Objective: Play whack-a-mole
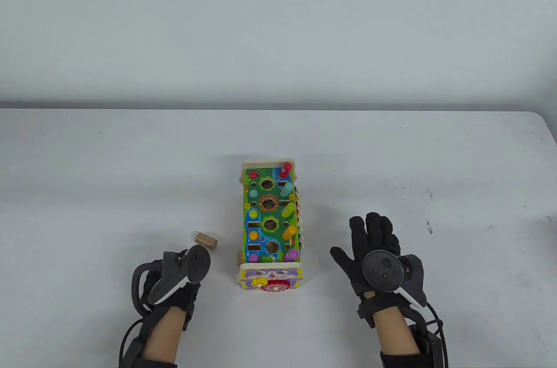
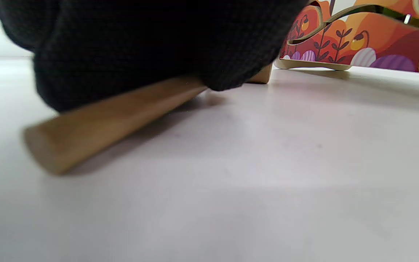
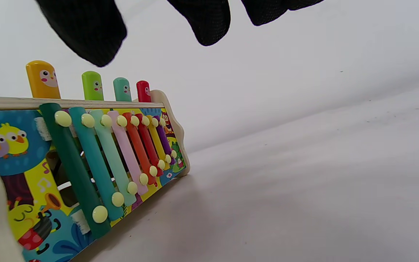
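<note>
The whack-a-mole toy box stands at the table's middle. Coloured pegs stick up along its right side: red, teal, green, orange. The wooden hammer lies left of the box; its head shows past my left hand. In the left wrist view my gloved fingers are curled over the handle, which lies on the table. My right hand is open and empty, fingers spread, right of the box. In the right wrist view the pegs stand above the box's xylophone side.
The white table ends at a far edge against a pale wall and a rounded corner at the right. Small dark marks dot the surface right of my right hand. Cables trail from both wrists.
</note>
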The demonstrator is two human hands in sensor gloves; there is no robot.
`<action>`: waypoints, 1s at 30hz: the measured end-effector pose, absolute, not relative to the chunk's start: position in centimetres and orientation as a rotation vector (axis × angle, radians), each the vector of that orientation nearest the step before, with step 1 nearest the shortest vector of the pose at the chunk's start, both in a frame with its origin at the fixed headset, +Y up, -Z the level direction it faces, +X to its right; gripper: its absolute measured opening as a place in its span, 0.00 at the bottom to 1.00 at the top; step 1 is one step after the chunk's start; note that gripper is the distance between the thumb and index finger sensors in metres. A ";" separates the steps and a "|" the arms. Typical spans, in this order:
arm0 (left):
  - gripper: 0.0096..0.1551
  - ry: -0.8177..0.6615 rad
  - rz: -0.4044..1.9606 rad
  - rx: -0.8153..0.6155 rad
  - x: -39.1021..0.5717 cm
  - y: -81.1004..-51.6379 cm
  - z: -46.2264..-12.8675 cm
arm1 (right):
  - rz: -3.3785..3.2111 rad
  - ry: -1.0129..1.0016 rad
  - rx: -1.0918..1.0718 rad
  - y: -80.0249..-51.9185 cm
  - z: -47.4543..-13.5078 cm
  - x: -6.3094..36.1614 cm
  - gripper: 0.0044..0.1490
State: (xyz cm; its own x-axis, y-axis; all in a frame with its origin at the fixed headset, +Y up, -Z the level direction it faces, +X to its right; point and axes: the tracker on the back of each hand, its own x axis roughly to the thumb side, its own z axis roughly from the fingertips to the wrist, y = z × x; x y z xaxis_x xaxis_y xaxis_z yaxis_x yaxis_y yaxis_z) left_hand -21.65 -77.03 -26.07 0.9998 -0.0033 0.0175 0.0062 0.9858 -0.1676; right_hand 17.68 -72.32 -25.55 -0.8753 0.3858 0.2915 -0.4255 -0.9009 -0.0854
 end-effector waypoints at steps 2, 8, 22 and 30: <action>0.28 -0.017 0.007 -0.169 -21.7 -77.0 -26.1 | 2.687 -0.205 0.379 -72.3 -25.5 17.6 0.50; 0.32 -0.024 0.097 -0.124 -22.3 -76.0 -25.6 | 2.703 -0.212 0.398 -72.2 -25.4 17.2 0.50; 0.47 -0.282 0.190 0.150 -20.0 -72.3 -22.6 | 2.717 -0.275 0.471 -71.7 -24.9 16.2 0.51; 0.48 -0.317 0.174 0.140 -19.1 -72.1 -22.3 | 2.714 -0.283 0.493 -71.7 -24.9 16.1 0.51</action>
State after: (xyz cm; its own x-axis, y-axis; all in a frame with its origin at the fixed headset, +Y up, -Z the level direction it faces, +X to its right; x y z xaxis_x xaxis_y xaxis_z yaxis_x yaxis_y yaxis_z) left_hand -19.08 -72.12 -22.26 0.9356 0.1475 0.3209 -0.1911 0.9755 0.1090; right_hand 16.06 -71.66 -24.86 -0.8716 0.3178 0.3732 -0.3880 -0.9126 -0.1290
